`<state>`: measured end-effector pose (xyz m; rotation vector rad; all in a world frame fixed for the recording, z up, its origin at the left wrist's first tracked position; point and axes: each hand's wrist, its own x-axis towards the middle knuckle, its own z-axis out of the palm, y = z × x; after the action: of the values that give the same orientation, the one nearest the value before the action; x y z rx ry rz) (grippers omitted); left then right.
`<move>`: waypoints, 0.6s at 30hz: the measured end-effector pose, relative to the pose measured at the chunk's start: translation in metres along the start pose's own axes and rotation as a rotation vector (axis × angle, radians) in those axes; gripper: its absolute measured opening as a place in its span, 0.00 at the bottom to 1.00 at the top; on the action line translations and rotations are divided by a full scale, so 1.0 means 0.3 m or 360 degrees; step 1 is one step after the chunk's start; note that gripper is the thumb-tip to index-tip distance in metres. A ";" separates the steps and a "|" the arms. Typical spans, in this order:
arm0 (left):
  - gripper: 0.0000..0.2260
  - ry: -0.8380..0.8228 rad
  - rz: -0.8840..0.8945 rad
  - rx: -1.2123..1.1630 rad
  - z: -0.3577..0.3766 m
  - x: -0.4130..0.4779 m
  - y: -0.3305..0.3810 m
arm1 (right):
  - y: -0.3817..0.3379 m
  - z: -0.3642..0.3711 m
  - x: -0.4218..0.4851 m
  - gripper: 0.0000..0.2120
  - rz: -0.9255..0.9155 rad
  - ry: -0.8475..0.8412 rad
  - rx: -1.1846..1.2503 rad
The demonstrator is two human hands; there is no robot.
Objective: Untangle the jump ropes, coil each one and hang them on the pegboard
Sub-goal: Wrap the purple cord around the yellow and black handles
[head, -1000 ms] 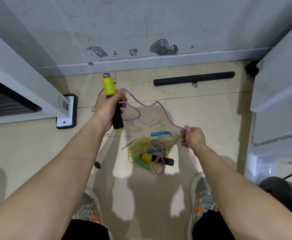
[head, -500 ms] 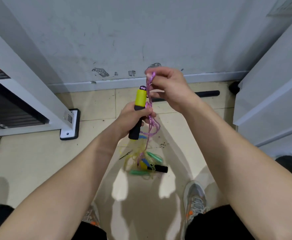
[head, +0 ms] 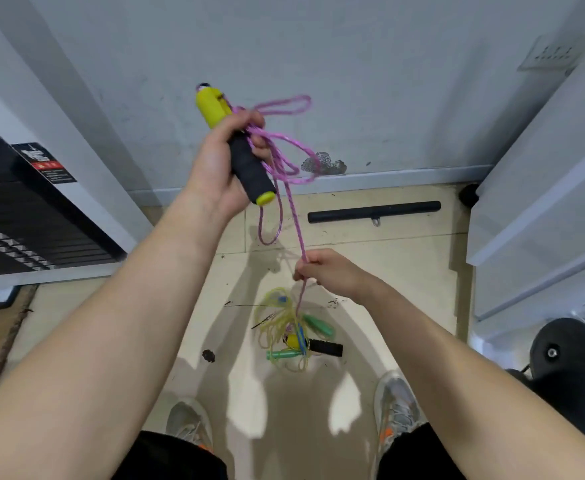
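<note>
My left hand [head: 219, 168] grips a yellow and black jump rope handle [head: 246, 161], held up in front of the wall, together with several loops of the purple rope [head: 284, 157]. One strand of that rope runs down to my right hand [head: 332, 273], which pinches it lower down above the floor. Below the right hand the strand drops into a tangled pile [head: 291, 330] on the floor: a yellow-green rope, green handles [head: 318, 325], a blue piece, and the second yellow and black handle [head: 318, 346]. No pegboard is in view.
A black bar [head: 374, 212] lies on the tiled floor by the wall. A white machine frame with black weight plates [head: 24, 220] stands at left, white frame parts [head: 543, 202] at right, and a black weight disc [head: 557, 351] at lower right. My shoes [head: 396, 403] stand beside the pile.
My left hand rose with the handle and gained more purple loops. My right hand came down from beside the handle and now pinches the rope lower, near the pile.
</note>
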<state>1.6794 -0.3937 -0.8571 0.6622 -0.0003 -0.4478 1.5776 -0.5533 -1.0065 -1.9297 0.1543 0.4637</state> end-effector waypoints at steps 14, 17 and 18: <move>0.07 -0.0174 0.0043 0.2367 -0.371 -0.049 -0.201 | -0.293 -0.160 -0.021 0.13 -0.0271 0.0429 0.0703; 0.08 -0.0288 -0.0148 0.2181 -0.353 -0.089 -0.294 | -0.385 -0.174 -0.021 0.13 -0.0372 0.0421 0.0789; 0.09 -0.0291 -0.0160 0.2121 -0.342 -0.095 -0.312 | -0.409 -0.177 -0.024 0.13 -0.0400 0.0417 0.0823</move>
<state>1.6304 -0.3865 -0.9899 1.9297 -0.4758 -0.5787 1.6232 -0.5536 -0.8807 -1.4651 0.1784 -0.0063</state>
